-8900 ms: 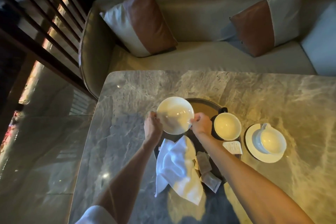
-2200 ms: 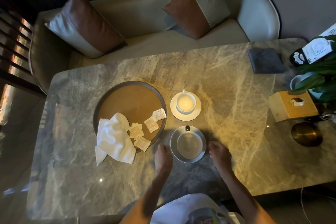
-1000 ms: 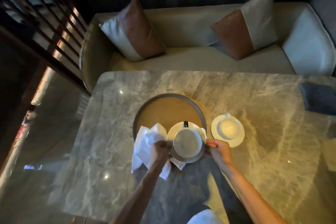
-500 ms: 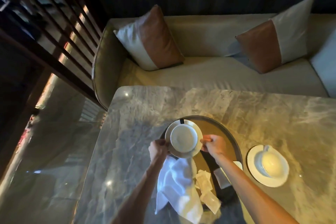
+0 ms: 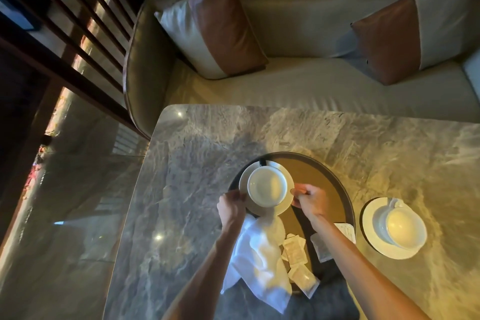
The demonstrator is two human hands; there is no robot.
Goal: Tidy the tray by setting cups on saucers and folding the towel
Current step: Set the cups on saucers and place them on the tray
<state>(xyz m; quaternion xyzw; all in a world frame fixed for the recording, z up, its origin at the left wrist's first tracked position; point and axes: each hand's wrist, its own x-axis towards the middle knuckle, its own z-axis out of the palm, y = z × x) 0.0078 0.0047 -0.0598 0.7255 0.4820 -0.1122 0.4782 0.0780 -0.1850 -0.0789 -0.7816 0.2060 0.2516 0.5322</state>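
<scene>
Setting: dim lounge, marble table in front of a sofa with two cushions; I take the round tray as my landmark for everything below.

Left hand: at the tray's left rim, its grip pinched on the left edge of the saucer.

Towel: crumpled white cloth, draped over the tray's near-left rim and spilling onto the table. I judge it soft and limp, with no shape of its own; I would take it by two corners and lay it flat before folding.

Cup: sits upright on the saucer over the left part of the tray, dark handle pointing away from me. I cannot tell if the saucer rests on the tray or is just above it.

Handling of the pair: I judge it glazed china, stiff, smooth, breakable. The cup is loose on the saucer, so I would hold both rims level and set it down gently.

Right hand: inside the tray, its grip closed on the saucer's right edge.

Packets: several small paper sachets, scattered on the near part of the tray; light and flat.

Second cup and saucer: on the table just right of the tray, already paired; I'd lift it by the saucer rim.
</scene>
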